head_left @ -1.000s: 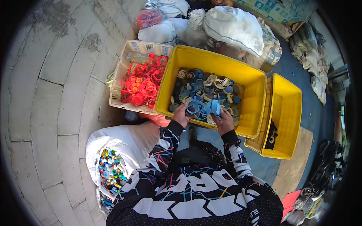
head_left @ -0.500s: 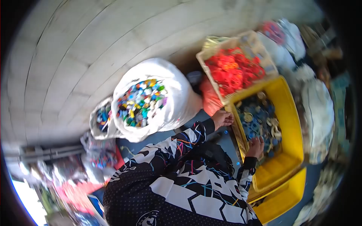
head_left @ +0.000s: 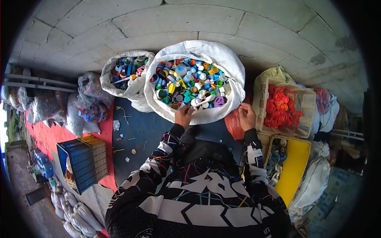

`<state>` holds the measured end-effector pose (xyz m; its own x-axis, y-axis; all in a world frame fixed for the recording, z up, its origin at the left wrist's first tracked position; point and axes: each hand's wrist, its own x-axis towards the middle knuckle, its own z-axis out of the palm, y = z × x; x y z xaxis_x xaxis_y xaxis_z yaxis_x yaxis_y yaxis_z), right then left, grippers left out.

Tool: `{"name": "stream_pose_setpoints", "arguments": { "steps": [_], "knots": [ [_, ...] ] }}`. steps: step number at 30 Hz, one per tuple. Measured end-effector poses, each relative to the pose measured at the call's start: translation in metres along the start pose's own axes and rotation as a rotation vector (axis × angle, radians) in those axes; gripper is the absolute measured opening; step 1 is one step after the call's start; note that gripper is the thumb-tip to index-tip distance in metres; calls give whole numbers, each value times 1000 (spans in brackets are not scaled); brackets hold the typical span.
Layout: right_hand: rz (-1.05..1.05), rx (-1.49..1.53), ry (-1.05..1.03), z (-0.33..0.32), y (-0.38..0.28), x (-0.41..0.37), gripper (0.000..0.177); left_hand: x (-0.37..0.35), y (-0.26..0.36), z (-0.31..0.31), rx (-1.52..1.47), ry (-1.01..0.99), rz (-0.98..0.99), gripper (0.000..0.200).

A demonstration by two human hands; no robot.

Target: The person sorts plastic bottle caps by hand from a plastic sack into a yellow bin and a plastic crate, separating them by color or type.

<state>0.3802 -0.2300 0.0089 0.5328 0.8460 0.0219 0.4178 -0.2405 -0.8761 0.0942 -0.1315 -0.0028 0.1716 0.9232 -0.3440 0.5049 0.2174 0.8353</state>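
Note:
A large white woven sack [head_left: 214, 48] stands in front of me, filled with bottle caps [head_left: 194, 83] of many colours. My left hand [head_left: 183, 116] is at the sack's front rim, its fingers closed and bent toward the caps; what they hold, if anything, is too small to make out. To the right of the sack, my right hand [head_left: 247, 117] hovers by the rim with curled fingers pressed together. Any item in it is hidden. An orange-red plastic bag [head_left: 234, 126] sits just beside and below the right hand.
At right, a pale crate [head_left: 307, 99] holds red plastic pieces [head_left: 281, 105]; below it is a yellow crate [head_left: 295, 166] with blue and beige caps. A smaller sack [head_left: 107, 77] of caps stands left. Farther left are a blue crate [head_left: 81, 164] and filled clear bags [head_left: 93, 111].
My view has turned left, from the yellow crate to the large white sack. Both hands have left the yellow crate; the left is now at the sack's rim, the right beside it.

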Motion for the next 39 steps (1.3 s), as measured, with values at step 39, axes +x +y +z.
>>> {"name": "stream_pose_setpoints", "arguments": {
  "steps": [39],
  "knots": [
    [-569, -802, -771, 177, -45, 83, 21, 64, -9, -19, 621, 90, 155, 31]
  ]
}}
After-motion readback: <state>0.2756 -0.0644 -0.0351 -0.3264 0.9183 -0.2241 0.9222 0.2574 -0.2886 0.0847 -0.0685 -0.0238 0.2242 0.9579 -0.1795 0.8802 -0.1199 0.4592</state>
